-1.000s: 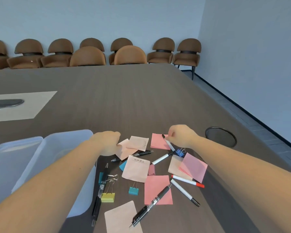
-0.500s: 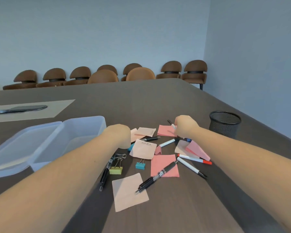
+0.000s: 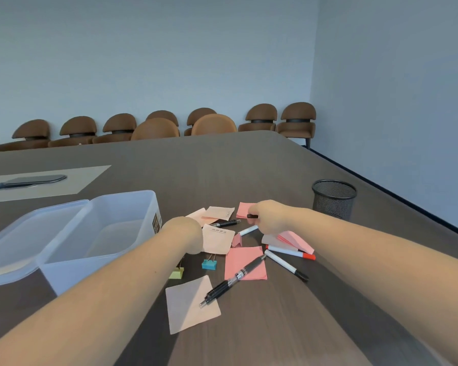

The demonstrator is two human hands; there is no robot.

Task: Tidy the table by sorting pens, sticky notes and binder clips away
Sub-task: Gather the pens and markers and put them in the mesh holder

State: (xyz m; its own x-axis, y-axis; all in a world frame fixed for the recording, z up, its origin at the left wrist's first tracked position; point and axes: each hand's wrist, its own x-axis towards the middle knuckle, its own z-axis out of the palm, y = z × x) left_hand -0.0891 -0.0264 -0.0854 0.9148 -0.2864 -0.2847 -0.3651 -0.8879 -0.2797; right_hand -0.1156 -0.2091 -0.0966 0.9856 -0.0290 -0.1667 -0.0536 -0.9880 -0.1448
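Note:
Pens, sticky notes and binder clips lie scattered on the dark table (image 3: 249, 167). My right hand (image 3: 271, 216) is shut on a marker whose black cap (image 3: 252, 216) sticks out beside a pink note (image 3: 243, 208). My left hand (image 3: 187, 233) rests curled over peach notes (image 3: 217, 240); its fingers are hidden. Nearer me are a black pen (image 3: 233, 282) across a pink note (image 3: 245, 260) and a peach note (image 3: 191, 305), a red-capped marker (image 3: 290, 251), a black-capped marker (image 3: 286, 265), a teal clip (image 3: 209, 264) and a yellow-green clip (image 3: 176, 273).
A clear plastic box (image 3: 122, 207) stands open at the left, its lid (image 3: 24, 233) beside it. A black mesh cup (image 3: 333, 198) stands to the right near the table edge. A dark flat device (image 3: 27, 180) lies on a beige mat far left. Brown chairs line the far wall.
The camera has tilted up. My right hand has lifted the black-capped marker off the pink note and turned it sideways. My left hand has stayed over the peach notes.

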